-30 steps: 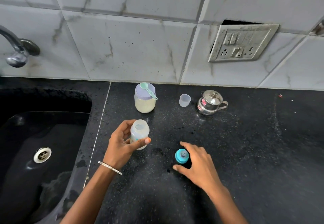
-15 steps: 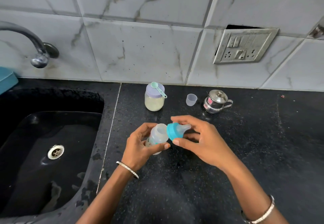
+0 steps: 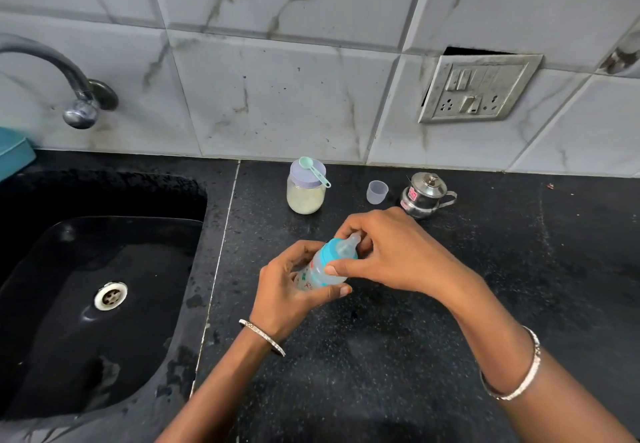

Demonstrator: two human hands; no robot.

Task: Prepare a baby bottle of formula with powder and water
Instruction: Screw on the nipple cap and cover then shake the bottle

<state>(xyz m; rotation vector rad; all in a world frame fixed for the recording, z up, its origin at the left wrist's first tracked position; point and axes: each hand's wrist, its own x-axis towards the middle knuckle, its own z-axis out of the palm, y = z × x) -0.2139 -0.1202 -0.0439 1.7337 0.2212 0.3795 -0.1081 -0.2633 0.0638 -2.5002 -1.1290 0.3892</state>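
Two hands share it: left hand (image 3: 287,292) wraps the bottle (image 3: 317,274), light and probably slick; right hand (image 3: 398,252) pinches the stiffer cap (image 3: 330,252).

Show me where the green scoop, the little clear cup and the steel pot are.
green scoop (image 3: 316,173): head view, on its handle
clear cup (image 3: 376,193): head view, on its side wall
steel pot (image 3: 419,201): head view, on its rounded body

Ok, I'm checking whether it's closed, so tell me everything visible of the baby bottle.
The baby bottle is translucent plastic with printing, tilted, top pointing up and right, above the black counter. A teal collar with a clear teat sits on its neck. The left hand grips its body; the right hand pinches the collar. Contents unclear.
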